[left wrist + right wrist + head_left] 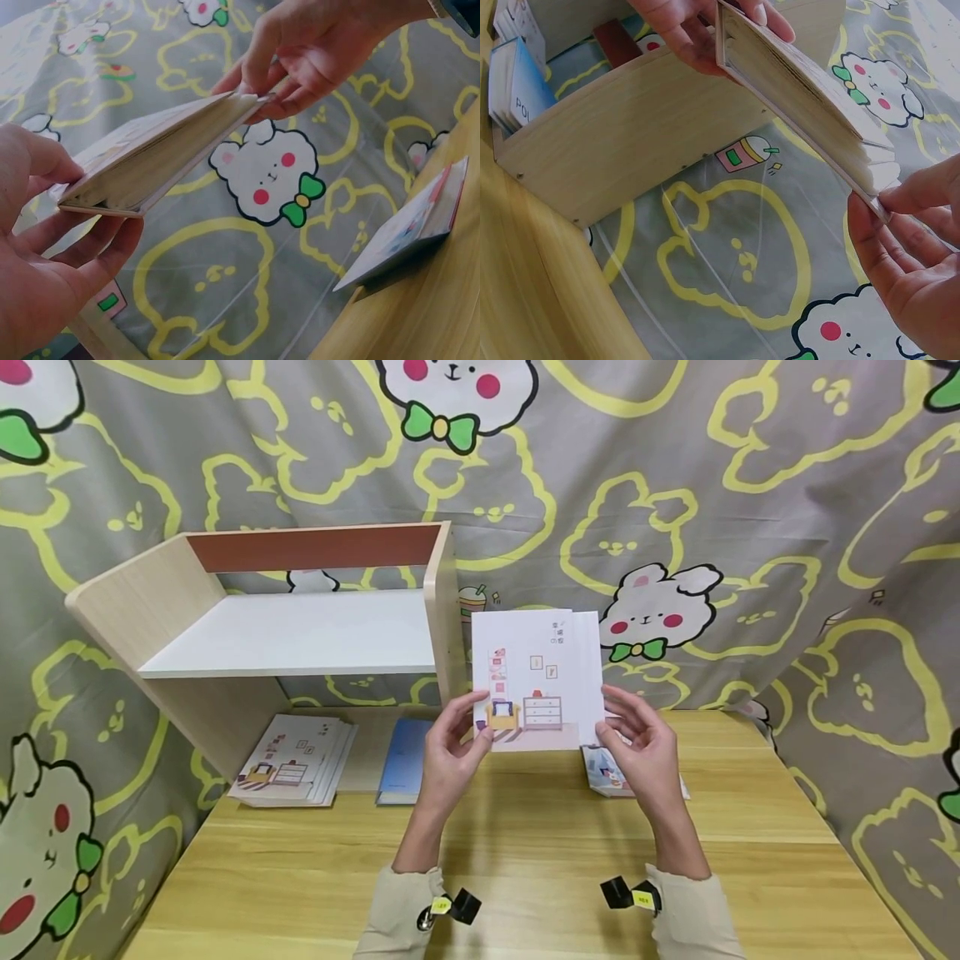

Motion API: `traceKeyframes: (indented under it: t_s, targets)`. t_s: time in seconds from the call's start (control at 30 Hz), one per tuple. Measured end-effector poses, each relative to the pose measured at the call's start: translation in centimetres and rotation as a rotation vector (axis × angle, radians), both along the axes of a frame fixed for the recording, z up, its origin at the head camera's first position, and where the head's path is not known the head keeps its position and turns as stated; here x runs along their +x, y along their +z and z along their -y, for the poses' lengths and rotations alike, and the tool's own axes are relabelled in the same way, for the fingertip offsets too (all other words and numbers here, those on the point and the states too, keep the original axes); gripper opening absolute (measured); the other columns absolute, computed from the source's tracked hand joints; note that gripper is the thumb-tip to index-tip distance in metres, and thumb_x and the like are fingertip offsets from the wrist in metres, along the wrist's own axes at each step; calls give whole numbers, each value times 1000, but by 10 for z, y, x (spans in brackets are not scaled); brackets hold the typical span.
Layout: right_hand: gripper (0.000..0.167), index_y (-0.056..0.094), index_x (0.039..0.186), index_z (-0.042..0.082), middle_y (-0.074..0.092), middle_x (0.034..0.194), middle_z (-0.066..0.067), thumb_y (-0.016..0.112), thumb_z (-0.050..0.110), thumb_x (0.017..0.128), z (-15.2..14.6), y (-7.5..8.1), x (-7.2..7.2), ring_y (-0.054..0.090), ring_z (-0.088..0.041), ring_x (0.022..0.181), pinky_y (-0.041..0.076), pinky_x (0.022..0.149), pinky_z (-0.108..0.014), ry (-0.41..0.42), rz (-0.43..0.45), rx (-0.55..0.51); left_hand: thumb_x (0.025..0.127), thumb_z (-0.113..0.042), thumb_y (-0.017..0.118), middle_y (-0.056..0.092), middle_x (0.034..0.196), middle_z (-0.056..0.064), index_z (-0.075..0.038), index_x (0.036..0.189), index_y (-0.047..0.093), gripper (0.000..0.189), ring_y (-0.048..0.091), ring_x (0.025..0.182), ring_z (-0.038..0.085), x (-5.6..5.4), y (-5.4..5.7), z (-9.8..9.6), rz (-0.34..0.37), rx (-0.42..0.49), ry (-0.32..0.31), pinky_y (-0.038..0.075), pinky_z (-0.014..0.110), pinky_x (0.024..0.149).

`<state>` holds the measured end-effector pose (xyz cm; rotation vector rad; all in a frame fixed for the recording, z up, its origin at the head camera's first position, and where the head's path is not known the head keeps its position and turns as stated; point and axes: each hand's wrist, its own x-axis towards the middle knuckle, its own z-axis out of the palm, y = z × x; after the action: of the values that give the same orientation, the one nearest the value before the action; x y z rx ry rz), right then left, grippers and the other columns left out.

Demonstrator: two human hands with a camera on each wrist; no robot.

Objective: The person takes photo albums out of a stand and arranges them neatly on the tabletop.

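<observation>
Both hands hold up a white-covered book (525, 677) above the table, its cover drawn with an armchair and a chest of drawers. At its left edge, my left hand (452, 747) pinches it between thumb and fingers. My right hand (647, 747) grips the right side, where white page or flap edges stick out past the cover. Both wrist views show the thick block of page edges (161, 165) from below, slightly parted near the right hand (911, 255). Behind the right hand, a book with a blue picture cover (606, 770) lies on the table, partly hidden.
At the left stands a wooden desk shelf (300, 631) with a white upper board. Its lower level holds a pile of white books (292, 760) with similar cover art and a blue book (405, 764). A patterned grey curtain (660, 535) hangs behind the wooden table (540, 843).
</observation>
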<state>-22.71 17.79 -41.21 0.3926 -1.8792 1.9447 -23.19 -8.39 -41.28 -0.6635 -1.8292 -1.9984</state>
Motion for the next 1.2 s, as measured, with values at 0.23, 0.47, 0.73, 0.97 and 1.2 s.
traceKeyframes:
  t_s: [0.23,0.47,0.73,0.97,1.2]
  targets:
    - [49,57,140,-3,66,127,-19,66,-13,93,-2,-3,-2,68,-16,97,59,78,-23,7,9,19,95,10,63,61,138,13,-9,139,60,49,62,113,32,0,0,0,16,-5,0,59,35,88]
    - [49,58,140,-2,65,128,-23,66,-12,92,-2,-3,-3,67,-17,100,59,78,-23,-8,10,51,94,10,63,61,138,12,-9,139,60,49,62,114,34,0,0,-1,29,-17,9,59,36,90]
    - [49,58,140,-1,65,128,-24,67,-11,92,-3,-6,-5,67,-16,99,59,76,-22,-20,34,81,94,10,61,61,138,10,-11,139,60,49,61,118,34,-2,-5,-2,52,-16,18,57,40,93]
    - [49,59,140,0,64,129,-25,67,-11,92,-4,-10,-7,67,-15,100,58,81,-22,-26,41,107,94,11,61,62,138,11,-9,138,61,49,60,117,33,-4,-9,-3,57,-15,25,58,39,93]
    - [49,59,141,0,64,130,-25,66,-11,93,-3,-14,-9,66,-14,101,58,81,-21,-26,44,116,92,14,62,62,137,13,-6,137,61,50,61,115,33,-7,-12,-3,58,2,20,58,35,91]
